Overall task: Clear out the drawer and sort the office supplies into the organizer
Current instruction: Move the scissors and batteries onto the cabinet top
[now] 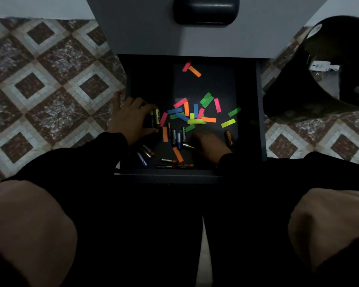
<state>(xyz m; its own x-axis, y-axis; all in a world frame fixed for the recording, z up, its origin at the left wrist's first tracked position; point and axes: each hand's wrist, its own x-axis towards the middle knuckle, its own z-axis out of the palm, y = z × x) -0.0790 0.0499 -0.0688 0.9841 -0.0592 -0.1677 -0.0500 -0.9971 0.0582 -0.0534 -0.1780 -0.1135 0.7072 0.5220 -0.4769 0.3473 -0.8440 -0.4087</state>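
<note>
Nearest to us we see our knees (29, 228), bent, with dark sleeves (75, 162) reaching forward over them toward the open drawer (168, 177), which serves as our landmark.

Just inside the drawer's front edge lie loose batteries (146, 153): a few at the front left corner, a few flat along the front wall, and a small row standing side by side near the middle front. One more battery lies alone by the right wall.

Our right hand (210, 147) rests low in the front right part of the drawer, knuckles up. Its fingertips reach toward a battery beside the middle row, yet in this dim light we cannot tell whether they hold it or how far the fingers are curled.

Our left hand (131, 117) is by the drawer's left wall, fingers and thumb curled round a clutch of batteries (155, 120), one with a gold and black label.

Past the hands, in the drawer's middle, we see a scatter of paper tabs (195, 118) in pink, orange, blue, green and yellow, many overlapping. Two more tabs, pink and orange, lie touching near the drawer's back.

Above the drawer's back is the grey front of the upper drawer (149, 27) with its dark handle (205, 10). To the right of the drawer, on the patterned tile floor (50, 75), stands a black bin (327, 69) with some scraps inside it.
</note>
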